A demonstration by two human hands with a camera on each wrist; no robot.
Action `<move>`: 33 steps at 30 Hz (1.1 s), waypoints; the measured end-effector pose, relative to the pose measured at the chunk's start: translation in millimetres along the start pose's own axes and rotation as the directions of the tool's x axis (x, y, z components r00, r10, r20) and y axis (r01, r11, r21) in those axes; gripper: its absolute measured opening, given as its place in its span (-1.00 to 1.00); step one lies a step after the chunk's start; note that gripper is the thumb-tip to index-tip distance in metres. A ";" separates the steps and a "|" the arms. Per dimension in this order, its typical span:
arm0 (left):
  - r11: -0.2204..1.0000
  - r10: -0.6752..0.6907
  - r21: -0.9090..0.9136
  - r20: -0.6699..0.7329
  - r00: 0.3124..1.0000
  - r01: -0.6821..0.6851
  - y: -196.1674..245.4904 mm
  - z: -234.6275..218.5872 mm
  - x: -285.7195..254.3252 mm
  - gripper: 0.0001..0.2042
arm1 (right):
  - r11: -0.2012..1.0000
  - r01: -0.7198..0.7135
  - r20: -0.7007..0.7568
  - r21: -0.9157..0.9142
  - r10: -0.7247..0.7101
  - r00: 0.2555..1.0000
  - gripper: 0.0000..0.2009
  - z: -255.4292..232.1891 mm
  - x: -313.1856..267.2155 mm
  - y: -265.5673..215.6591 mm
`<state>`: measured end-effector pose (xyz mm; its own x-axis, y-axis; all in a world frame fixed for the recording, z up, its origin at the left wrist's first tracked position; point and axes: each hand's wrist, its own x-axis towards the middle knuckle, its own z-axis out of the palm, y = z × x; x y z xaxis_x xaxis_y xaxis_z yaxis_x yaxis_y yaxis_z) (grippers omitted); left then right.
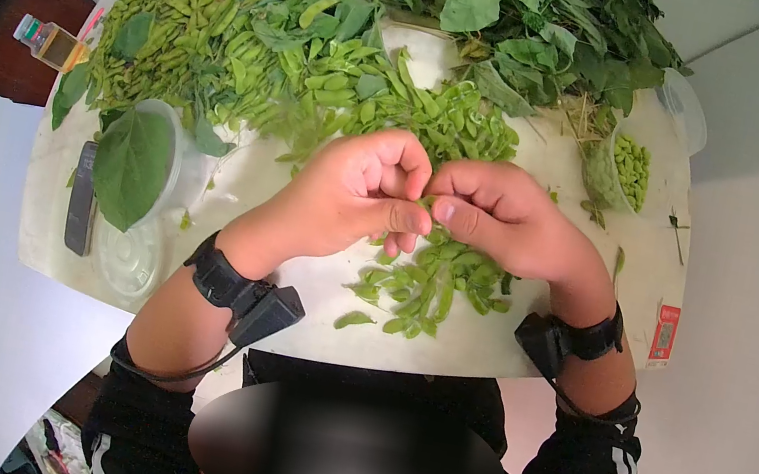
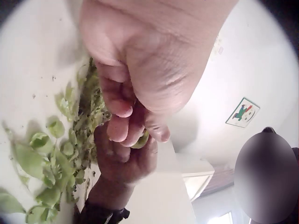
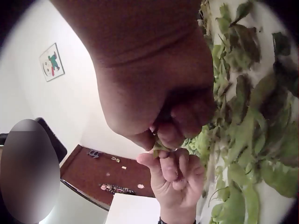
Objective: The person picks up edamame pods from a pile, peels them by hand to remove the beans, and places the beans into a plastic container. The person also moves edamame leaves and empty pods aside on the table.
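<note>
My left hand [image 1: 347,189] and right hand [image 1: 519,223] meet fingertip to fingertip over the middle of the table. Between them is a small green soybean pod [image 3: 160,145], pinched by the thumb and fingers of each hand. Most of the pod is hidden; a bit of it shows in the left wrist view. Just below the hands lies a loose pile of flattened green pods [image 1: 436,288]. Beyond my fingers, more bright green pods [image 1: 467,115] are heaped on the tabletop.
A large mound of pods [image 1: 206,13] fills the back left, leafy stalks [image 1: 557,35] the back right. A clear tub of shelled beans [image 1: 629,174] stands at right. On the left are a clear container [image 1: 193,174], a lid [image 1: 129,262], a phone [image 1: 82,200] and a bottle [image 1: 53,44].
</note>
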<state>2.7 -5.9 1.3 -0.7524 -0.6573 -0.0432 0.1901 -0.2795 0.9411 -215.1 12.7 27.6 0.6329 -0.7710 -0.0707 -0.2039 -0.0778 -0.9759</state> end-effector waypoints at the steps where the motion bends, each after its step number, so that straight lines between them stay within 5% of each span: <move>1: 0.999 0.036 -0.032 -0.010 0.999 -0.036 -1.7 0.5 0.8 -0.74 | 1.000 0.026 -0.008 -0.002 -0.026 1.000 -0.82 0.7 0.8 2.4; 5: 0.984 0.134 0.135 -0.119 0.984 -0.117 -4.7 1.6 2.1 -0.75 | 0.997 0.060 -0.107 -0.043 -0.064 0.992 -0.85 8.0 3.8 10.2; 7: 0.808 0.288 0.569 -0.162 0.944 -0.150 -1.7 -0.9 2.7 -0.72 | 0.986 0.072 -0.197 -0.147 -0.100 0.975 -0.87 8.2 6.5 10.2; 8: 0.806 0.291 0.573 -0.161 0.943 -0.151 2.4 0.1 2.1 -0.72 | 0.986 0.076 -0.196 -0.149 -0.105 0.975 -0.87 6.5 7.3 8.9; 10: 0.558 0.374 0.821 -0.120 0.920 -0.120 7.8 6.4 -0.2 -0.69 | 0.971 0.042 -0.129 -0.236 -0.074 0.989 -0.90 3.7 4.6 7.4; 11: 0.564 0.371 0.817 -0.123 0.921 -0.118 2.2 4.4 0.0 -0.69 | 0.972 0.035 -0.127 -0.234 -0.067 0.990 -0.90 5.3 4.7 8.7; 13: 0.132 0.414 0.960 0.173 0.893 -0.247 -6.2 0.4 2.1 -0.64 | 0.968 0.050 -0.194 -0.248 -0.100 0.976 -0.92 8.1 6.3 9.6; 18: 0.180 0.368 0.951 0.170 0.914 -0.250 -4.1 11.3 -3.0 -0.61 | 0.875 0.102 -0.188 -0.474 -0.214 0.959 -0.93 4.1 7.0 2.9; 22: 0.317 0.374 0.943 -0.031 0.927 -0.096 10.3 10.7 -6.4 -0.54 | 0.845 0.002 -0.252 -0.535 -0.162 0.954 -0.88 3.2 5.0 -3.2; 24: 0.184 0.305 0.978 0.034 0.952 -0.094 5.5 11.7 -2.4 -0.56 | 0.848 0.061 -0.192 -0.526 -0.188 0.963 -0.88 4.3 8.9 4.3; 33: 0.364 0.301 0.920 0.033 0.953 -0.147 -9.5 10.4 -0.3 -0.60 | 0.914 0.121 -0.078 -0.388 -0.163 0.984 -0.90 -1.7 7.0 3.5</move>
<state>-5.4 4.2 -4.2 -0.6806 -0.6874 0.2535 -0.4003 0.6387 0.6572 -212.6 6.0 24.0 0.5973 -0.7950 0.1056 -0.3994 -0.4091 -0.8204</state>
